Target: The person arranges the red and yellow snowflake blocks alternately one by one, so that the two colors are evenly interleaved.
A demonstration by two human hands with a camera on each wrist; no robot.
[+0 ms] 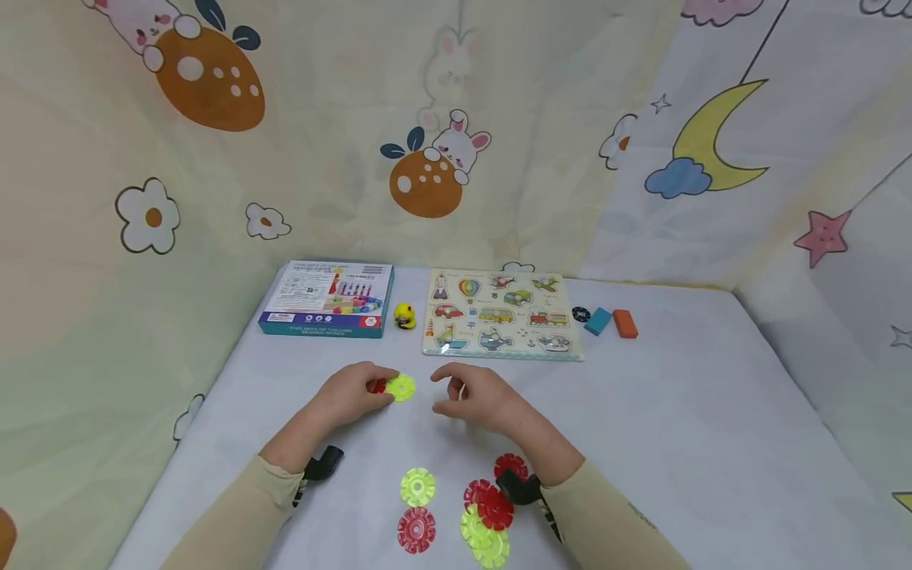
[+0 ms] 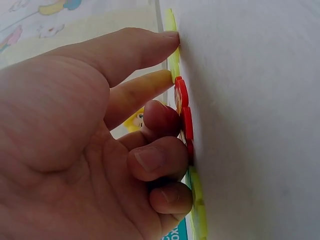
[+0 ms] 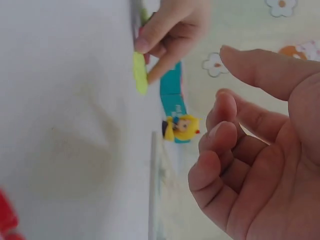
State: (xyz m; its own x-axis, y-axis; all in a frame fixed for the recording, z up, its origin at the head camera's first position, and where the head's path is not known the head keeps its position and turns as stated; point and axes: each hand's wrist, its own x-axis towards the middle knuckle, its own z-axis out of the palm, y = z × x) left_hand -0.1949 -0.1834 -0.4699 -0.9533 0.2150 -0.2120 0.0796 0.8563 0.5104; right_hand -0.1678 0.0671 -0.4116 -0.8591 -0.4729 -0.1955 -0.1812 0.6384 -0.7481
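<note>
My left hand (image 1: 354,393) pinches a yellow-green notched plastic disc (image 1: 402,387) at its edge with thumb and forefinger, low at the tabletop. A red notched disc (image 2: 184,112) adjoins it under the curled other fingers. Beyond that, another yellow-green disc (image 2: 197,200) shows in the left wrist view, mostly covered by the hand in the head view. To the right, my right hand (image 1: 479,396) hovers above the table, fingers loosely bent and holding nothing. Nearer the body lie a yellow-green disc (image 1: 417,487) and a red disc (image 1: 416,530), edge to edge.
Overlapping red discs (image 1: 496,508) and yellow-green discs (image 1: 486,538) lie by the right forearm. At the back stand a boxed set (image 1: 328,297), a small yellow figure (image 1: 404,316), a picture puzzle board (image 1: 503,315), a black round chip (image 1: 581,314), a blue block (image 1: 598,321) and an orange block (image 1: 625,324).
</note>
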